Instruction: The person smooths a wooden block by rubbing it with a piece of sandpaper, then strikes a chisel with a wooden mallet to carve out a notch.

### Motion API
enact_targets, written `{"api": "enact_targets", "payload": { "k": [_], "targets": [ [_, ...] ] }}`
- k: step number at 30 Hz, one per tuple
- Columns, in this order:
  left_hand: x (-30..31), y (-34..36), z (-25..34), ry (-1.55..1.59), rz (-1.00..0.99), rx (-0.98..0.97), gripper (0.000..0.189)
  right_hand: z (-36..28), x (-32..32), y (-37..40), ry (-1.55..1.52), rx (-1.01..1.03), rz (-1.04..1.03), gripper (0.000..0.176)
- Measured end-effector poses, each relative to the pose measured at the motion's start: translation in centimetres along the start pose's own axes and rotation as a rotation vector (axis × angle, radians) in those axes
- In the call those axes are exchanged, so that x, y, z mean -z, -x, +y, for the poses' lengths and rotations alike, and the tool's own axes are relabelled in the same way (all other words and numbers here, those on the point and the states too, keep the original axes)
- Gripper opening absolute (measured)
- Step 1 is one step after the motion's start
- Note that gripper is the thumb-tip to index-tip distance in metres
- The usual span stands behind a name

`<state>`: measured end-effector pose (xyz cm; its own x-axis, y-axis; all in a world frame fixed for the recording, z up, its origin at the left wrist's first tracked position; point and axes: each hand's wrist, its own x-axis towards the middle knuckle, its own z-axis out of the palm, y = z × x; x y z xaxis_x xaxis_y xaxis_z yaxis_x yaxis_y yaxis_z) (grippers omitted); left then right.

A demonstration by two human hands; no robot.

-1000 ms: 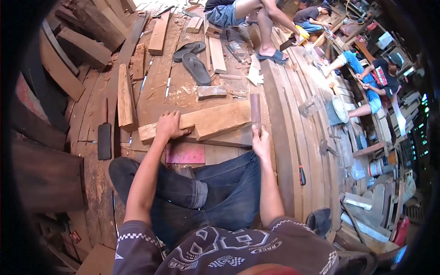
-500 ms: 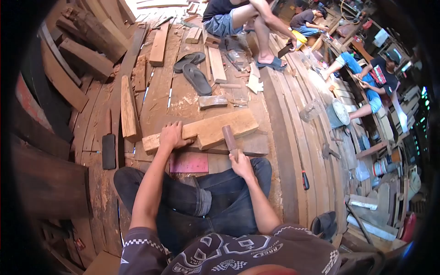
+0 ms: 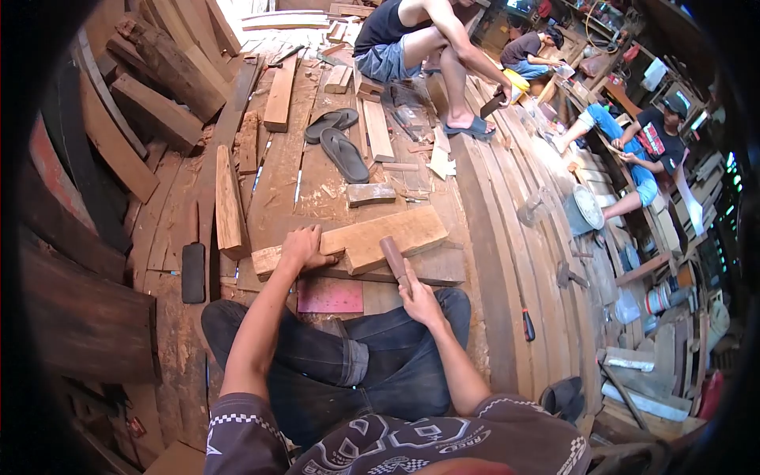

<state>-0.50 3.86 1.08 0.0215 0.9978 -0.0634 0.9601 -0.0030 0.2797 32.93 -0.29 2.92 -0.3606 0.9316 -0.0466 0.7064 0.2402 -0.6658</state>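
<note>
A pale wooden block (image 3: 400, 237), stepped narrower at its left end, lies at a slant on a darker plank (image 3: 435, 265) in front of my crossed legs. Over the block's narrow left part, my left hand (image 3: 302, 247) grips it from above, fingers bent across the wood. In my right hand (image 3: 421, 302) is a round brown wooden club (image 3: 392, 255), thicker toward its far end. Its far end overlaps the block's near edge in this view. A pink board (image 3: 331, 297) shows between the plank and my legs.
Beyond the block lie a small wood piece (image 3: 370, 195) and dark sandals (image 3: 345, 155). An upright-grained offcut (image 3: 229, 202) and a black paddle-shaped tool (image 3: 193, 271) are at left. A screwdriver (image 3: 528, 324) lies right. A seated person (image 3: 427, 55) is ahead; others sit farther right.
The whole scene sits slightly lower as the head view shifts. The club has tipped a little left and toward me. My left hand keeps its place on the block.
</note>
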Motion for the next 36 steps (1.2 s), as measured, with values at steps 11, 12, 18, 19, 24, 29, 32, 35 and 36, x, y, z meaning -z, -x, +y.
{"api": "enact_targets", "payload": {
  "k": [11,12,18,19,24,29,32,35,36],
  "targets": [
    [0.7,0.4,0.5,0.024,0.004,0.054,0.085,0.4,-2.4,0.3,0.049,0.077,-0.046,0.077],
    [0.8,0.4,0.4,0.024,0.009,0.053,0.086,-0.1,-2.4,0.5,0.041,0.102,-0.069,0.077],
    [0.8,0.5,0.6,0.014,0.018,0.056,0.086,-0.2,-2.1,0.0,0.009,0.010,-0.039,0.077],
    [0.6,0.4,0.4,0.020,0.029,0.045,0.086,-0.4,-2.2,0.0,-0.004,-0.004,-0.041,0.077],
    [0.1,0.6,0.3,0.024,0.048,0.033,0.086,-0.8,-2.9,0.3,-0.010,-0.053,-0.037,0.079],
    [-0.1,0.4,0.3,0.011,0.054,0.032,0.090,-0.6,-3.5,0.5,-0.017,-0.042,-0.002,0.083],
    [0.1,0.5,0.4,0.011,0.041,0.039,0.093,-0.7,-3.3,0.5,-0.010,-0.056,-0.012,0.084],
    [0.4,0.7,0.6,0.021,0.050,0.040,0.093,-0.7,-3.3,0.6,-0.006,-0.057,-0.016,0.083],
    [0.4,0.7,0.6,0.023,0.048,0.040,0.093,-0.8,-3.2,0.6,-0.005,-0.054,-0.013,0.083]
  ]
}}
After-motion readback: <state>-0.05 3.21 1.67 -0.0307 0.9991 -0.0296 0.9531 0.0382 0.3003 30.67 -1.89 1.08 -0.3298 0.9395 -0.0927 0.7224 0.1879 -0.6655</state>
